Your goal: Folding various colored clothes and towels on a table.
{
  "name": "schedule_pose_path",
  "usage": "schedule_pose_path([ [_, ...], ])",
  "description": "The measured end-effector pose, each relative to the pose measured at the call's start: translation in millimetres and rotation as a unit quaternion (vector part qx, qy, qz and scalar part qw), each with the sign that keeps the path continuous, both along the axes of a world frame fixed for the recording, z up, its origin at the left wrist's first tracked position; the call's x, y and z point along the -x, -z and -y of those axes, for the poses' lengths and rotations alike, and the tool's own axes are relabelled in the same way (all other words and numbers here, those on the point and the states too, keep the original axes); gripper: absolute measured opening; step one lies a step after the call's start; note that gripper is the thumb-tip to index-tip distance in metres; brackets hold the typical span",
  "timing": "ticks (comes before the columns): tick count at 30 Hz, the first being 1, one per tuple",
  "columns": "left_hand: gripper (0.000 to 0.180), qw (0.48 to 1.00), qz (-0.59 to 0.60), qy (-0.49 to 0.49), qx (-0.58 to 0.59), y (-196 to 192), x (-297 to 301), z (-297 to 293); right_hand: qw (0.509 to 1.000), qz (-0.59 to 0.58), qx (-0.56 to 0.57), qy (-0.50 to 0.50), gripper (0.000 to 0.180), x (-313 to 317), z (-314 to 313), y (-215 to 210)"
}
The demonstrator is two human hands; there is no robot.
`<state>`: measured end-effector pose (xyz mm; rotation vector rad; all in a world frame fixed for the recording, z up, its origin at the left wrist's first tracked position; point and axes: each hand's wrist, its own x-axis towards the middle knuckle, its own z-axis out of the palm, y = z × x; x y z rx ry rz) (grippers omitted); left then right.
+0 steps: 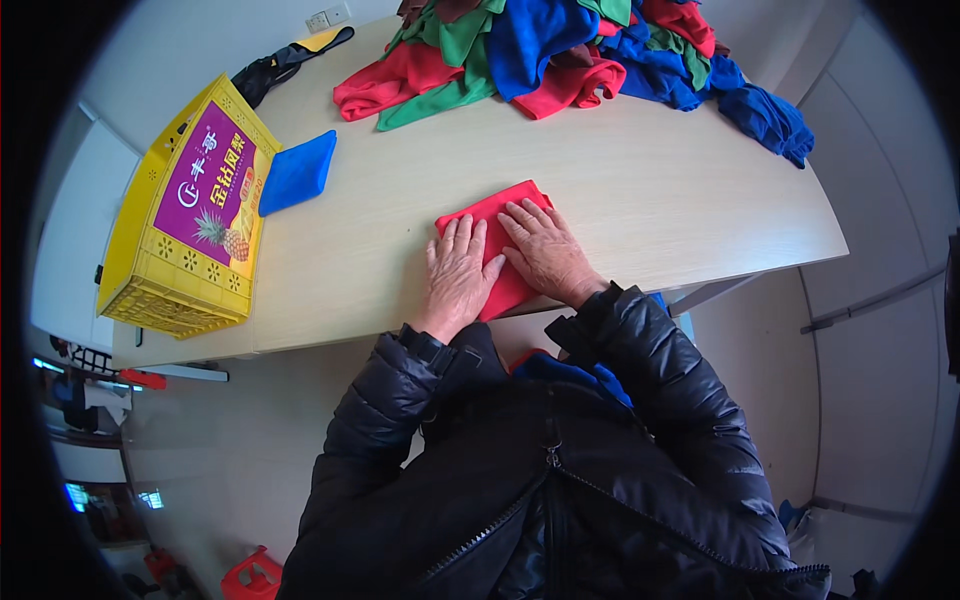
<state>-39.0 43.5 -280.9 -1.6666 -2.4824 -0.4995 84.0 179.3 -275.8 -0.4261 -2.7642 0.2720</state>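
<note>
A red cloth (515, 288) lies folded into a flat rectangle near the table's front edge. Both palms rest on top of it. My left hand (461, 275) presses on its left side with the fingers stretched out. On the upper right part lies my right hand (545, 250), fingers flat and slightly apart. The two thumbs nearly meet over the middle of the cloth. Some of the cloth is hidden under the hands. To the left, a folded blue cloth (299, 172) lies against the yellow crate.
A yellow plastic crate (176, 301) with a purple panel stands at the table's left. Crumpled red, green and blue cloths (540, 45) are heaped along the far side. A dark item with yellow (290, 62) lies behind the crate. A red stool (252, 577) is on the floor.
</note>
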Motion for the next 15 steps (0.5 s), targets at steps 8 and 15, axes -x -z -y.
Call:
schedule_pose_path([
  [8, 0.069, 1.0, -0.018, 0.008, -0.004, -23.6, -18.3, 15.2, 1.0, -0.004, -0.01, -0.029, 0.055, 5.8, -4.0, 2.7],
  [15, 0.07, 0.998, -0.006, 0.055, -0.032, 1.7, -11.7, 1.1, 1.0, -0.01, -0.009, -0.014, 0.058, 12.3, -16.8, 6.8],
])
